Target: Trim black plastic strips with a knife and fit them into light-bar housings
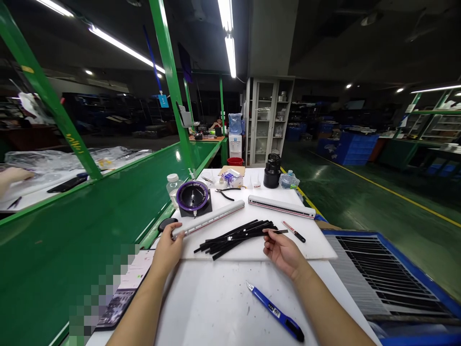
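Clock centred on the heap, 12 facing away from the body.

Heart of things: black strips [239, 234], loosely heaped, fanned at the near end, on a white foam board [317, 245]. At 3 to 4 o'clock, right hand [284, 252], palm partly upturned; thumb and forefinger nearly together, pinching one dark strip [281, 232], free end toward 3.

At 9, left hand [172, 246], fingers curled round the near end of a white slotted bar [212, 218], gap no wider than the bar. Bar just beside the heap, slanting toward 2.

Lying at 2, second white bar [283, 206], dark stripe along its side, untouched. At 3, past the fingertips, red-and-black cutter [293, 231]. At 5, on the bare white tabletop [209, 302], blue utility knife [275, 311], tip toward 11.

Farther out: pliers [227, 193] at 12, handles spread; purple-rimmed round device [193, 196] between 10 and 11, clear jar [173, 186] behind; black canister [272, 172] at 1. At 4, beyond the table, blue-edged crate [450, 293] with rows of dark strips. Between 9 and 10, across the green partition [118, 202], another person's hand [16, 175].
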Available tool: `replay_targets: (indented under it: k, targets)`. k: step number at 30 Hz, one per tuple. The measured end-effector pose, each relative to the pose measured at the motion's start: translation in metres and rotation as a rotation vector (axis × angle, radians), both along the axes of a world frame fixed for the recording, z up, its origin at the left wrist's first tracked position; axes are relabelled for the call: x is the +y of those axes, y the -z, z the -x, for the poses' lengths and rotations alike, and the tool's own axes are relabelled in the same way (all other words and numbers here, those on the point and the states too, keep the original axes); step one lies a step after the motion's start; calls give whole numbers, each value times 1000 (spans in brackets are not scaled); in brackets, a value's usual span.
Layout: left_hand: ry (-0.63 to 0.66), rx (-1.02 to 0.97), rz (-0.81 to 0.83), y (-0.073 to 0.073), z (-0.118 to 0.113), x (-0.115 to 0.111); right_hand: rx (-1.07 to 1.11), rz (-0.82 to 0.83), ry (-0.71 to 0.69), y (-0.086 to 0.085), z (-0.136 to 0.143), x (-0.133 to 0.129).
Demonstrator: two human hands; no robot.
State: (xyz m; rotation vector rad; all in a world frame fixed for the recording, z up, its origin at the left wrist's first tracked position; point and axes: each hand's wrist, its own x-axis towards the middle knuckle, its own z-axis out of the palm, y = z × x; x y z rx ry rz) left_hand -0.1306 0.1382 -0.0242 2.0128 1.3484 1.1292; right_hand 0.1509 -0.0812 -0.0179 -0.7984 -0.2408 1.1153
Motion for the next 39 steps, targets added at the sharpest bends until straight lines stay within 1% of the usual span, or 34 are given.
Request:
replay_targets:
  k: [2, 5, 7, 8, 9, 11, 12, 14, 16, 18, 20, 23, 27, 39]
  targets:
    - [3, 98, -50, 1, 1, 1, 7, -5, -36, -1, 0, 0]
    - [10, 220, -153, 2, 0, 1, 8, -17, -42, -2, -1, -1]
    - [31, 213, -243, -1, -3, -4, 1, -24, -33, -2, -2, -1]
    - [69, 195, -314, -3, -5, -10, -4, -28, -29, -2, -2, -1]
    - [127, 172, -390, -6, -8, -17, -10, -31, -25, -2, -2, -1]
    - [300, 139, -502, -12, -15, -35, -22, -35, -19, -1, -2, -1]
    - [395, 141, -512, -14, -18, -44, -27, -34, -16, -1, -2, -1]
    - [550, 174, -466, -16, -25, -61, -39, -30, -9, 0, -2, 0]
    - [628, 184, -421, -15, -31, -71, -53, -23, 2, 0, -3, 0]
    - [637, 157, -414, -13, -34, -74, -74, -16, 10, 1, -4, 1]
    - [612, 120, -449, -13, -35, -73, -103, -12, 13, 2, -5, 1]
    - [564, 75, -526, -16, -36, -71, -163, -18, 11, 1, -4, 1]
    - [554, 48, -580, -19, -37, -73, -268, -37, 36, 1, 0, 1]
    - [549, 79, -582, -16, -36, -74, -550, -28, 159, 11, 3, 4]
